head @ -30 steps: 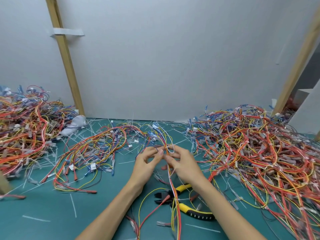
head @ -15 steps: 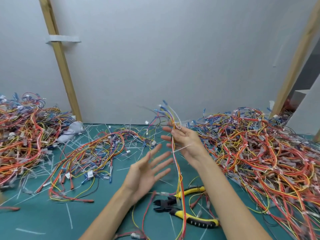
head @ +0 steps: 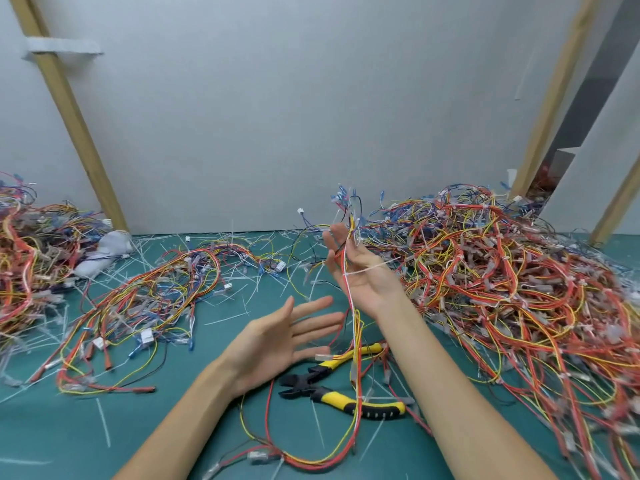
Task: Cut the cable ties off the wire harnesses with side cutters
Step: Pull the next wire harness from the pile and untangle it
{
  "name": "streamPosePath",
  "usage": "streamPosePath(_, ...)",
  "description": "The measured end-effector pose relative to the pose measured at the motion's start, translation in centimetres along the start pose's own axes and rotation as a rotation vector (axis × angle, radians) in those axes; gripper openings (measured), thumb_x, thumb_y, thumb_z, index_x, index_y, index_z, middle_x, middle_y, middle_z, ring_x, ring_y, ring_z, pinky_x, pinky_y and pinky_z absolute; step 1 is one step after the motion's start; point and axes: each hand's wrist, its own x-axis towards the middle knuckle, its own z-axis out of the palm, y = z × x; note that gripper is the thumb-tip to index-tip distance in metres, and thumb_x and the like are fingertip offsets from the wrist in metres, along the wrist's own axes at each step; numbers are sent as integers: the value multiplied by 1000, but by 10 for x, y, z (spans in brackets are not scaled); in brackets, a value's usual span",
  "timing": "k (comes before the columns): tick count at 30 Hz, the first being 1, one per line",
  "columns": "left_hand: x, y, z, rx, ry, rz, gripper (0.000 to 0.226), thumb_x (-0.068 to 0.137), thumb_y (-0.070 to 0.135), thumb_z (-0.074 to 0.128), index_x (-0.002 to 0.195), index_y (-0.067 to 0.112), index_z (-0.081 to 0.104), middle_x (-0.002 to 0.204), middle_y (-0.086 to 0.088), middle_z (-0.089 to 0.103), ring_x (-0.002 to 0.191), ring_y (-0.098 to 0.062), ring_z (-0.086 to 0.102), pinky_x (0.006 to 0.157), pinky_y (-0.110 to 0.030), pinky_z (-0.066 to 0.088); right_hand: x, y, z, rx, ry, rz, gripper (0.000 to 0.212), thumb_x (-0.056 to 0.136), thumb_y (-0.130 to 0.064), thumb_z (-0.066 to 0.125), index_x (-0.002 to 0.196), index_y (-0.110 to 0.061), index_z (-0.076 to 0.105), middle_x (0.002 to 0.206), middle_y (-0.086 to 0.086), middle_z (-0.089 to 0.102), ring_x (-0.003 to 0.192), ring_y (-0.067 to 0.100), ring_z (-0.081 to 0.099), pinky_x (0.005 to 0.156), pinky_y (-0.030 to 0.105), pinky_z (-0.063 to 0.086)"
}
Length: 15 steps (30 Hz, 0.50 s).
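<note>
I see my right hand (head: 367,275) raised above the green mat (head: 52,431), palm turned left. It grips a wire harness (head: 355,327) between the thumb and the upper fingers. The blue-tipped ends of the harness fan out above the fingertips, and its red, yellow and white wires hang down past the wrist to the mat. A white cable tie (head: 372,268) still circles the bundle right at the palm, its tail sticking out to the right across the hand.

My left hand (head: 284,341) floats lower and to the left, palm up, fingers straight and spread, holding nothing. Its fingertips come near the hanging wires, but I can't tell whether they touch.

The side cutters (head: 332,388) lie on the mat between my forearms, just under the left fingers, jaws pointing left and handles splayed. The harness wires drape over the handles.

A big tangle of harnesses (head: 502,292) rises just beside the right arm.
</note>
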Motion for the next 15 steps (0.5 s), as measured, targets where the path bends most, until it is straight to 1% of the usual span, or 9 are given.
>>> streamPosePath(3, 0, -1, 1, 17, -9, 10, 67, 90, 52, 56, 145, 15, 44, 149, -14, 43, 140, -26, 38, 105, -39, 44, -1, 4, 4, 53, -8, 12, 26, 101, 0, 35, 112, 2, 59, 103, 8, 72, 95, 21, 72, 67, 24, 58)
streamPosePath(6, -1, 0, 3, 13, 1, 18, 69, 88, 53, 61, 143, 15, 46, 147, -14, 45, 139, -25, 40, 106, -40, 44, 0, 6, 7, 74, -12, 31, 28, 101, 2, 33, 112, 5, 58, 104, 11, 71, 96, 26, 72, 64, 22, 58)
streamPosePath(9, -1, 1, 4, 21, 3, 19, 69, 87, 52, 62, 143, 15, 47, 147, -14, 46, 138, -26, 41, 108, -41, 42, 0, 7, 9, 76, -15, 50, 29, 101, 3, 31, 112, 6, 57, 105, 13, 70, 95, 28, 72, 61, 21, 58)
streamPosePath(15, -4, 2, 7, 23, 4, 12, 71, 87, 53, 61, 144, 14, 45, 147, -14, 46, 138, -25, 41, 105, -39, 44, -1, 8, 9, 93, -14, 59, 28, 101, 3, 32, 115, 5, 57, 107, 13, 70, 97, 29, 71, 62, 21, 58)
